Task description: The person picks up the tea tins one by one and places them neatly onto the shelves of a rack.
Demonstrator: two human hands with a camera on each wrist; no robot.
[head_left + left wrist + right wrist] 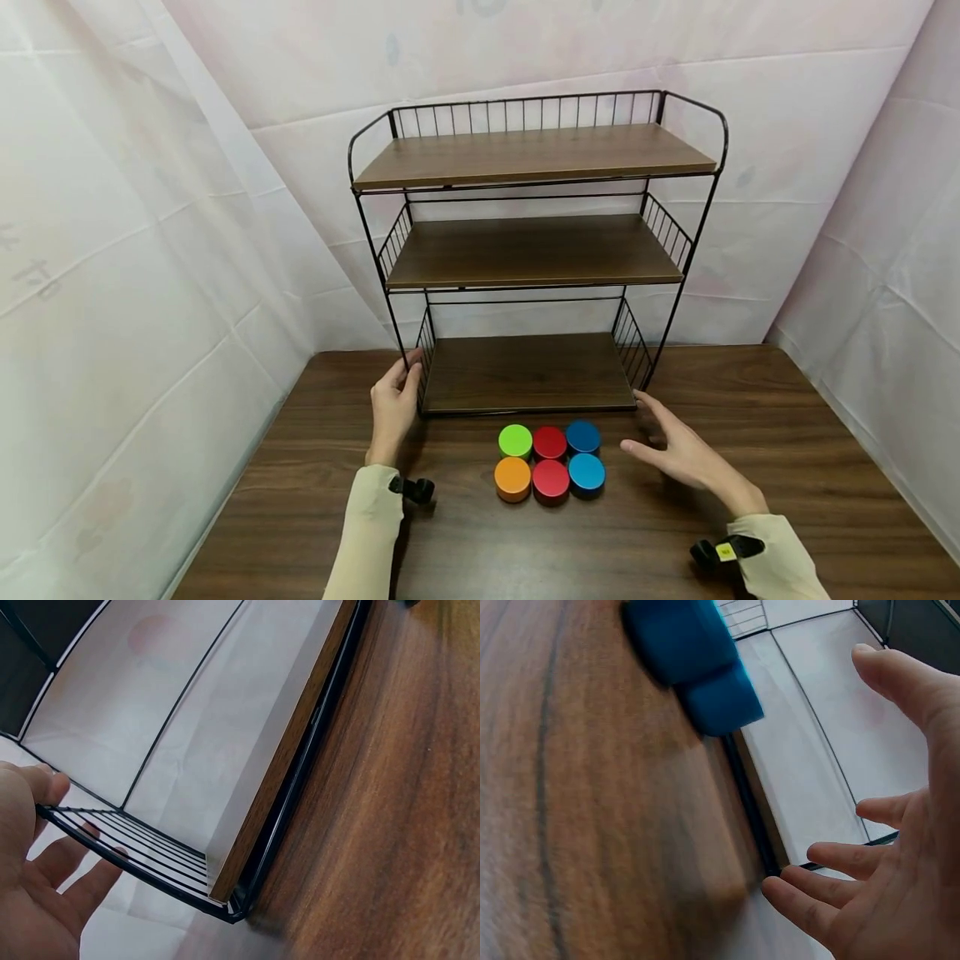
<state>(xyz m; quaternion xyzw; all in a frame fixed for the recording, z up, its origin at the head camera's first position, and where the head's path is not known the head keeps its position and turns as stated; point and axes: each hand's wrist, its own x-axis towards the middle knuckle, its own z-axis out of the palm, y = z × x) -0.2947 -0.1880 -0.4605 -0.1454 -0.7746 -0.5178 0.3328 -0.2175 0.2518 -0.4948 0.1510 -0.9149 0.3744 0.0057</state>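
A three-tier rack [534,250] with brown wooden boards and a black wire frame stands at the back of the table. My left hand [393,407] holds its lower left side; in the left wrist view the thumb lies on one side of the wire side frame [161,889] and fingers show behind it. My right hand [686,454] is by the rack's lower right front corner, fingers spread and thumb apart, holding nothing. Whether its fingertips touch that corner I cannot tell. Between the hands, in front of the rack, sit several round coloured pieces, among them a light blue one [587,473].
The pieces form two rows: green [515,440], red [550,442] and dark blue [582,436] behind; orange [513,477], pinkish red [551,479] and light blue in front. A pale cloth [187,250] hangs behind and beside the wooden table [300,500].
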